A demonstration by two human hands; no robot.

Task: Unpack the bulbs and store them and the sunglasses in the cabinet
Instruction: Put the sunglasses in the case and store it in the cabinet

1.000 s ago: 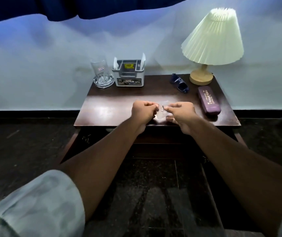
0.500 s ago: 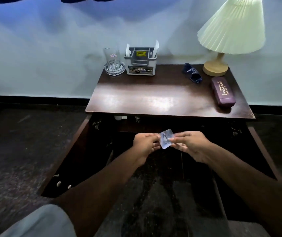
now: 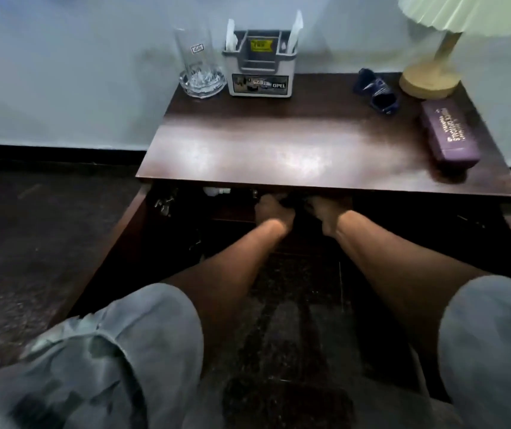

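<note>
Both hands are inside the open cabinet (image 3: 328, 150), just under the front edge of its top; left hand (image 3: 274, 210) and right hand (image 3: 325, 212) sit close together in the dark interior, fingers curled inward toward each other; can't tell what either is gripping, or whether a bulb is between them (the fingertips are shadowed and partly hidden by the top's edge). Forearms reach in from grey rolled sleeves (image 3: 130, 351).

Sunglasses (image 3: 378, 92) lie on the cabinet top at the back right, just beside the lamp base (image 3: 427, 82); purple glasses case (image 3: 447, 136) is closed, near the right edge, in front of the lamp. Back left: a clear glass (image 3: 196, 60) standing in a glass ashtray; just beside it a grey napkin holder (image 3: 260, 65) marked OPEL. A small pale object (image 3: 217, 191) shows just under the top's front edge, left of the left hand; too dim to identify.
</note>
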